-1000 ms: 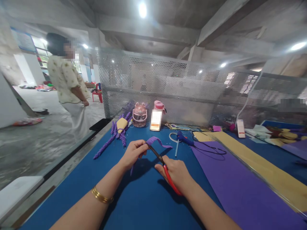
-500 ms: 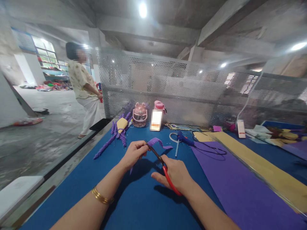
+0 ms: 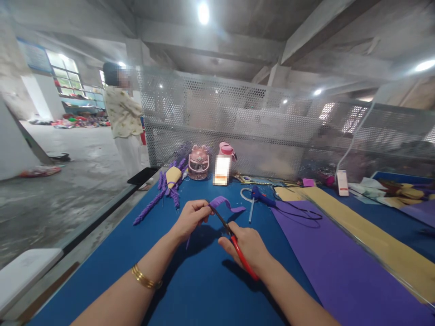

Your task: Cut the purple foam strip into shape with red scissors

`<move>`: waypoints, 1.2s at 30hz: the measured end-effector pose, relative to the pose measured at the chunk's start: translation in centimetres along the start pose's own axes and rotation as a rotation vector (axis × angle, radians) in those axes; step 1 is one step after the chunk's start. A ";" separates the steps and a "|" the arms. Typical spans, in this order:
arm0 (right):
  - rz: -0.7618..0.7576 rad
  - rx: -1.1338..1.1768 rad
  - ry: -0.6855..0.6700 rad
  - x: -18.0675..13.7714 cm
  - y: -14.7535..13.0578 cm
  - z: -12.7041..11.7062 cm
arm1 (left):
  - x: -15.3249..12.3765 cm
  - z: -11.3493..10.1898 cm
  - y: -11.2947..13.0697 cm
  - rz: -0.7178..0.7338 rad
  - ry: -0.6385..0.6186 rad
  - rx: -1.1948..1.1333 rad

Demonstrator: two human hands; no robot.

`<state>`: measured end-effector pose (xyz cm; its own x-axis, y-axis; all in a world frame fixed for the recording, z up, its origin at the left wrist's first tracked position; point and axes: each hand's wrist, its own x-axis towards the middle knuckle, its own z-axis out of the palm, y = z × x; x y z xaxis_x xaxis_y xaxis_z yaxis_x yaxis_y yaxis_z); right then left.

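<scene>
Between thumb and fingers, my left hand (image 3: 193, 217) pinches a narrow purple strip (image 3: 226, 203), whose fringed-looking free part curls to the right. A thin tail of it hangs below that hand. My right hand (image 3: 249, 246) grips scissors (image 3: 242, 258) by their red handles. The dark blades point up and left, and their tips meet the strip beside my left fingertips. Whether the blades are fully closed I cannot tell. Beyond my left hand lie purple flower sprigs (image 3: 152, 207) with a yellow wrapped piece (image 3: 173, 177).
A blue glue gun (image 3: 261, 197) with its cord lies behind my right hand. Purple sheet (image 3: 340, 262) and yellow sheet (image 3: 367, 226) cover the right side. A pink bottle (image 3: 199, 164) and a lit phone (image 3: 221, 171) stand at the back. A person (image 3: 124, 113) stands beyond the table's left edge.
The right thumb has drawn in toward the fingers on the scissors. Left hand and strip stay nearly in place. The person at the left has moved right and turned away somewhat.
</scene>
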<state>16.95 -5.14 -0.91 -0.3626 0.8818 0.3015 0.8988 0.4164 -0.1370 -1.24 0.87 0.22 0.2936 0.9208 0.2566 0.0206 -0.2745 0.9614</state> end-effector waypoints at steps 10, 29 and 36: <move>0.028 0.009 -0.002 0.3 0.1 0.5 | 0.1 0.1 0.0 -0.015 0.006 -0.030; 0.038 0.177 0.009 0.1 -0.1 0.1 | 0.2 -0.2 -0.3 -0.043 -0.014 -0.061; 0.004 0.591 -0.034 -0.1 -0.2 -0.6 | 0.1 -0.2 -0.2 -0.064 -0.025 -0.068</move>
<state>16.97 -5.45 -0.34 -0.3762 0.8862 0.2705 0.6142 0.4571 -0.6433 -1.45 1.07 0.12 0.3174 0.9285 0.1924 -0.0240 -0.1950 0.9805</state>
